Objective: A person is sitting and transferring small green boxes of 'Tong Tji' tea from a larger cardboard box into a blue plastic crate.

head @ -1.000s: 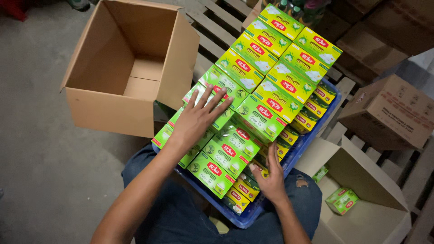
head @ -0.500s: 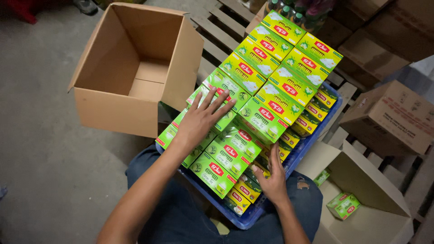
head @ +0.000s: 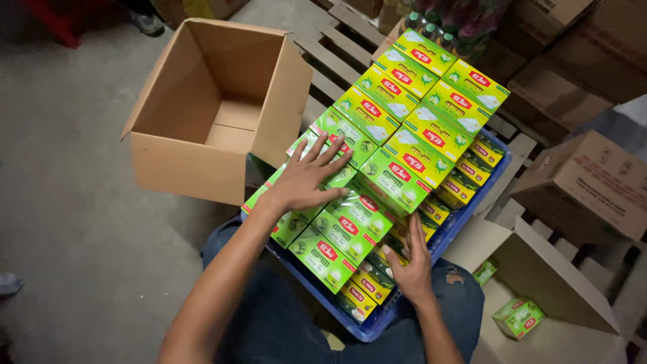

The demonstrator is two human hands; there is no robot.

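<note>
Several green and yellow tea boxes (head: 404, 135) lie stacked in rows on a blue plastic crate (head: 465, 216) in front of my knees. My left hand (head: 306, 178) rests flat, fingers spread, on the top boxes at the stack's near left. My right hand (head: 411, 266) presses against the near side of the stack, fingers on the lower yellow-edged boxes (head: 367, 286). Neither hand has a box lifted.
An open cardboard carton (head: 216, 114) stands on the concrete floor to the left. Another open carton (head: 539, 310) with two green boxes inside sits at the right. Closed cartons (head: 593, 182), a wooden pallet (head: 337, 47) and bottles (head: 438, 20) lie behind.
My left hand has slid slightly toward me on the top boxes. The right hand stays at the stack's side. My view has shifted a little.
</note>
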